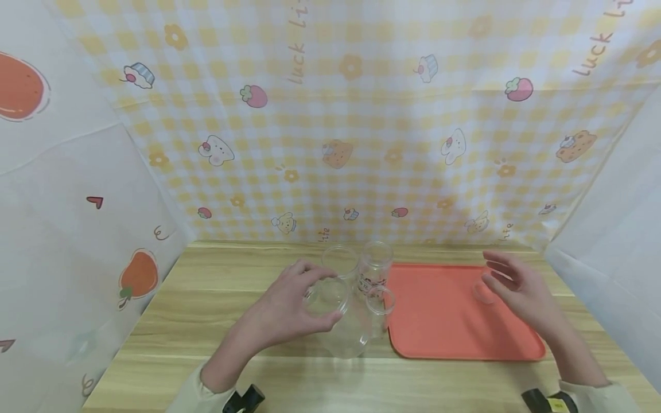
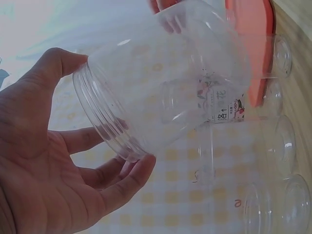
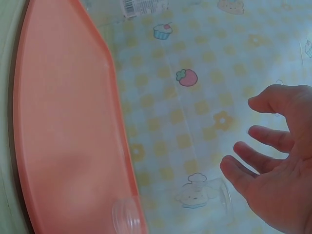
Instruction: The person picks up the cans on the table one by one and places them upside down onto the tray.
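In the head view my left hand [image 1: 286, 307] grips a large clear plastic jar [image 1: 353, 335] by its mouth end, and the jar is tilted. The left wrist view has the thumb and fingers around the threaded neck of this jar [image 2: 146, 92]. My right hand [image 1: 524, 295] hovers over the right part of an orange-red tray [image 1: 434, 327], holding nothing, with fingers apart and slightly bent. Close to those fingers, a small clear container [image 1: 483, 293] stands on the tray; the right wrist view shows it [image 3: 170, 209] below the hand.
Left of the tray, several clear containers stand close together on the wooden table [image 1: 217, 275]. One is a tall jar with a printed label [image 1: 373, 281]; a smaller one [image 1: 380, 301] is by the tray's edge. Patterned cloth [image 1: 392, 126] hangs behind the table.
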Tool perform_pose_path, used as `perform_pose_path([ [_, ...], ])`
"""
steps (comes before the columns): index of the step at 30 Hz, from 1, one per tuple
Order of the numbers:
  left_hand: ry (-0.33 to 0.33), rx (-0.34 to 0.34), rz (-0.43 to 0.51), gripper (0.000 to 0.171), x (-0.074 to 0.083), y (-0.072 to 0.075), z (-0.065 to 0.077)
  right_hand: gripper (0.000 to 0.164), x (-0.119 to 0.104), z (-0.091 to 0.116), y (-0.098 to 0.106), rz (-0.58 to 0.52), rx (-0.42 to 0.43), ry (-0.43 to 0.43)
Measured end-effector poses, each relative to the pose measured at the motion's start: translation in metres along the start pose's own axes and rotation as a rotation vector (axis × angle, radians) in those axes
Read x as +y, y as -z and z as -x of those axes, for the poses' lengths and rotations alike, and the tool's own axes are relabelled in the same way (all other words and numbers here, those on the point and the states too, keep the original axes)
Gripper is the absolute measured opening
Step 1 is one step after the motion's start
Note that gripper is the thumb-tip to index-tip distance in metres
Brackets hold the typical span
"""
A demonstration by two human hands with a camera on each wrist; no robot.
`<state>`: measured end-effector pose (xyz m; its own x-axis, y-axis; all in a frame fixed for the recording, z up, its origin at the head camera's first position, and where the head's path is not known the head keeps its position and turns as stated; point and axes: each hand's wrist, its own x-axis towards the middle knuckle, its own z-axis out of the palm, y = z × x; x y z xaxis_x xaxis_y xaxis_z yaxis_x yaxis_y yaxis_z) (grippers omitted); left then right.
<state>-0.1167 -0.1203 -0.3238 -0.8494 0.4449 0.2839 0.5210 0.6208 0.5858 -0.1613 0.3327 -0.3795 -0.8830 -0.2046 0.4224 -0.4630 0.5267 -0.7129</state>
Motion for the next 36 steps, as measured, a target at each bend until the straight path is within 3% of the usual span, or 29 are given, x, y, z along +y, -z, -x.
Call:
perform_pose_path([
  [21, 0.031, 0.003, 0.217, 0.056, -0.007, 0.001, 0.001, 0.043, -0.014, 0.003, -0.018, -0.091, -0.018, -0.062],
  [36, -0.006, 0.072, 0.356, 0.051, -0.014, -0.009, -0.002, 0.039, -0.018, 0.005, -0.028, -0.192, 0.036, -0.024],
])
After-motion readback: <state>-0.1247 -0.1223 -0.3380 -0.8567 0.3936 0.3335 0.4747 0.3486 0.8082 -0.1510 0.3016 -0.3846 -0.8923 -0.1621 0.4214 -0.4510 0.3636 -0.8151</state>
